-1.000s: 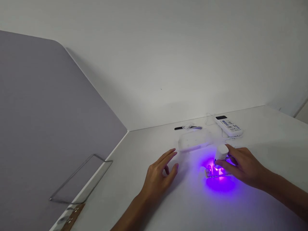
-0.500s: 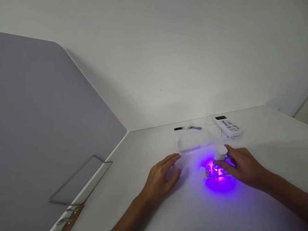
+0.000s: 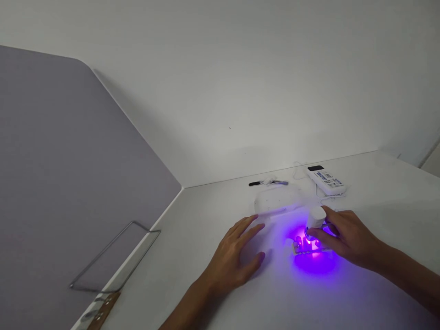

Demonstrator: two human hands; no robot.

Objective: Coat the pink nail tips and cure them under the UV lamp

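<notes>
My right hand grips a small white UV lamp, thumb on the near side, its glowing end pointing down. Violet light falls on a small strip-like stand with several small pieces on it, directly below the lamp; glare hides their details. To the left, my left hand hovers over or rests lightly on the white table, fingers spread and holding nothing. Just beyond its fingertips lies a pale, see-through tray or case.
Behind the lamp sits a white box-like device with a dark panel, printed label and thin white cable. A dark flat stick lies near the wall beside a crumpled clear piece. A metal wire frame juts over the table's left edge.
My left hand has shifted slightly right and its fingers have spread wider. The right hand and the lamp stay nearly still, with the light on in both frames.
</notes>
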